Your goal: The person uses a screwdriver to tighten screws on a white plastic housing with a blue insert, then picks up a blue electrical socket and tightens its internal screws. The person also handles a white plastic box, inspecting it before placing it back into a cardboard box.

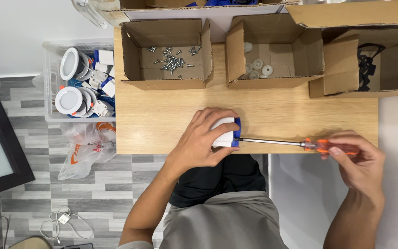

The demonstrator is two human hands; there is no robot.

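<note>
The left hand (203,138) clamps a small white-and-blue housing (229,133) on the counter (162,129) edge while the right hand (358,159) grips an orange-handled screwdriver (300,144), its tip at the housing's side, so the screw-driving looks underway, not finished.

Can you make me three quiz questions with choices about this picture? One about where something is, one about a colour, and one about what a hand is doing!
1. Where are the screws?
A. In a cardboard box
B. On the floor
C. In the plastic bag

2. What colour is the screwdriver handle?
A. Green
B. Orange
C. Black

3. What is the left hand doing?
A. Resting flat and empty
B. Holding the white and blue part on the table
C. Picking up screws

Answers: A, the screws lie in the left box; B, the right hand grips an orange handle; B, the fingers wrap the part.
</note>
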